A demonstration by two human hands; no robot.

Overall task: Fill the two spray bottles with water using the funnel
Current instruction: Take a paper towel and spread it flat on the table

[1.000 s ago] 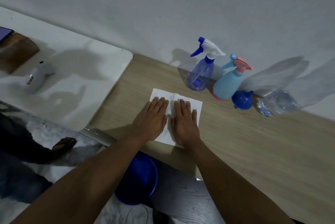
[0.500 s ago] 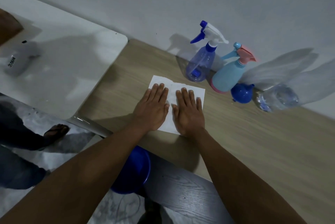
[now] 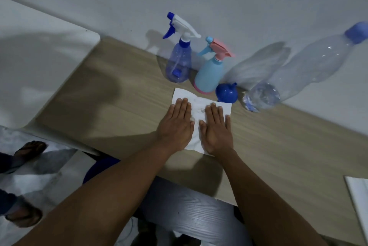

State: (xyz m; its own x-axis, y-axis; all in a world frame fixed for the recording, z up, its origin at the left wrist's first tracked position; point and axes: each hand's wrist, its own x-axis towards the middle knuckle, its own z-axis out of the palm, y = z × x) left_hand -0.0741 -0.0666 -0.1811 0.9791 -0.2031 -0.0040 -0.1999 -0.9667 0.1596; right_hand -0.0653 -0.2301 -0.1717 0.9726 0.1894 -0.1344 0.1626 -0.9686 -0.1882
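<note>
On the wooden table [image 3: 278,146], left hand [image 3: 176,127] and right hand [image 3: 216,129] lay flat, fingers spread, holding nothing, pressed on white paper towel [image 3: 199,104], two spray bottles [image 3: 180,64] and blue funnel [image 3: 227,92] stood at twelve o'clock.

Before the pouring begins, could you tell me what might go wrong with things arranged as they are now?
The large water bottle leans against the wall rather than standing, so it may slide or roll when grabbed. The funnel sits tight between it and the light blue spray bottle, which could be knocked over in reaching. Both spray bottles, including the clear blue one, still have their trigger heads on, so pouring now would likely spill onto the paper towel.
</note>
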